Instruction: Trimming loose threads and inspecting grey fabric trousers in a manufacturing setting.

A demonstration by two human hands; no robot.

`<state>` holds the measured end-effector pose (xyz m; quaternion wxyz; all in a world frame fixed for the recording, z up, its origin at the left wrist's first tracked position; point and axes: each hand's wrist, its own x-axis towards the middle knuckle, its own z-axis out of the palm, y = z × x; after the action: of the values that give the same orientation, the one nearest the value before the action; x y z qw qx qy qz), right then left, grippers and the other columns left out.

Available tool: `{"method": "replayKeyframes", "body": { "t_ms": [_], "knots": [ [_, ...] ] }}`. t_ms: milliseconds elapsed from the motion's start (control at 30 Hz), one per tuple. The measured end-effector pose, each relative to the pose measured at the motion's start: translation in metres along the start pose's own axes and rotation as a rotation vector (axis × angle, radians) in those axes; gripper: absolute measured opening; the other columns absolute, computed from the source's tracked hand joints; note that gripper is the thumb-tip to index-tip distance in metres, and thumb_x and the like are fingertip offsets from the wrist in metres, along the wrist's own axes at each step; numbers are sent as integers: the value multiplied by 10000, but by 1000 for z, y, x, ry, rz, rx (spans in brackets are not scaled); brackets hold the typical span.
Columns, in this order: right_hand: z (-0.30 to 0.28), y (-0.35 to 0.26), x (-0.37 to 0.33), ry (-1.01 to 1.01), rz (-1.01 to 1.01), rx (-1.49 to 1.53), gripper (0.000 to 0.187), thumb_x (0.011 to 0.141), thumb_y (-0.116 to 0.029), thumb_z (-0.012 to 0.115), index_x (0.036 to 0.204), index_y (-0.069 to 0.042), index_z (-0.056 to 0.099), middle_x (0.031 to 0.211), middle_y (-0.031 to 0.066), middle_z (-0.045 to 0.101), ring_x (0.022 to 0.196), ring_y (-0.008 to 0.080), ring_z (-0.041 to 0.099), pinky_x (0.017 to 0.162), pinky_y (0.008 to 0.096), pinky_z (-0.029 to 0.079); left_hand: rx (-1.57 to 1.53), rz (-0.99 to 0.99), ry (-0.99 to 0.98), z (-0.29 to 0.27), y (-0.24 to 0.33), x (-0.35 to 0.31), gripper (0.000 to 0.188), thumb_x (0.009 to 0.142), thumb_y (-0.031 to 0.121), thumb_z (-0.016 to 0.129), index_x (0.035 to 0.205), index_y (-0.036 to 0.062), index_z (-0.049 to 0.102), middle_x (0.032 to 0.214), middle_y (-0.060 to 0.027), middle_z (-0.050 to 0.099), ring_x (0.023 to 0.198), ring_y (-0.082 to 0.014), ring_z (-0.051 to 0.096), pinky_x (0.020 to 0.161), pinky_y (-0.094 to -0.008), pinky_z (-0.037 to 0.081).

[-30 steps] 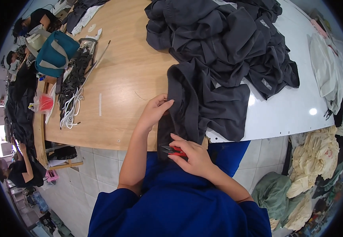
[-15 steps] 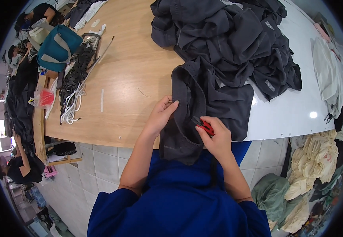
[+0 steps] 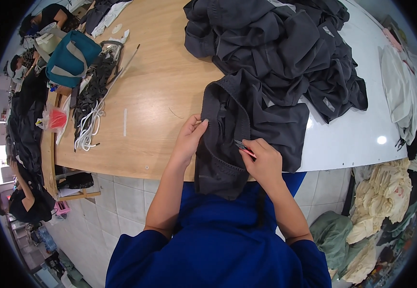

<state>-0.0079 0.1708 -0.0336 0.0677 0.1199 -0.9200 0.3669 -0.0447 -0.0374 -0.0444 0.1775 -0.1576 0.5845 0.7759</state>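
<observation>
A: Item 1, what do we log at the near edge of the tabletop (image 3: 155,96)?

B: We log a dark grey garment (image 3: 247,129), lying half on the wood and half on the white sheet (image 3: 357,134), its lower end hanging over the edge toward the blue shirt (image 3: 218,240).

A: Item 2, the hands?

B: We see the left hand (image 3: 189,139) at the garment's left edge, its grip pinched on the seam there, thumb and fingers closed on cloth. The right hand (image 3: 264,161) rests on the garment's middle, its grip clenched around small red-handled snips (image 3: 243,148), blades pointing up-left and touching the fabric.

A: Item 3, what lies behind?

B: We list a pile of grey clothes (image 3: 285,48), just beyond the garment and touching it, spread across both wood and white sheet.

A: Item 4, the left side?

B: We count 1 teal bag (image 3: 71,57) at the far left, a bundle of white cords (image 3: 88,129) near it, black straps (image 3: 95,81) between the 2, and a red plastic bag (image 3: 52,120) at the edge. All sit well apart from the hands.

A: Item 5, off the tabletop?

B: We note pale cloth heaps (image 3: 386,192) on the right, below the white sheet, and tiled floor (image 3: 117,197) under the edge.
</observation>
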Motion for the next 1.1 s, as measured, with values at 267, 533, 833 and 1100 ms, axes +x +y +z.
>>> {"method": "replayKeyframes", "body": {
  "t_ms": [267,533,833,1100],
  "knots": [
    [-5,1,2,-45,-18,-1,192,689,-98,701,873,-64,660,791,50,620,706,233,619,619,293,488,-38,-8,42,-3,-1,1,209,942,167,494,1105,37,507,922,-48,632,825,-81,590,741,-218,455],
    [-5,2,2,-28,-63,-63,171,693,-121,700,856,-85,667,778,34,615,700,217,609,617,290,480,-30,2,48,-3,-3,0,190,942,167,492,1089,48,513,893,-24,626,785,-63,584,705,-206,454],
    [-4,8,0,39,-74,1,139,694,-121,696,824,-93,657,786,21,623,669,203,612,575,274,481,-21,-22,72,-3,-2,-2,191,940,179,496,1085,56,518,886,-20,625,775,-60,582,700,-206,454],
    [-4,-3,3,93,44,147,293,728,-194,700,987,-88,612,837,71,635,687,222,636,583,286,490,-108,-35,39,-9,-7,-3,193,938,193,500,1082,67,524,900,-15,620,800,-76,584,727,-221,456]
  ]
}}
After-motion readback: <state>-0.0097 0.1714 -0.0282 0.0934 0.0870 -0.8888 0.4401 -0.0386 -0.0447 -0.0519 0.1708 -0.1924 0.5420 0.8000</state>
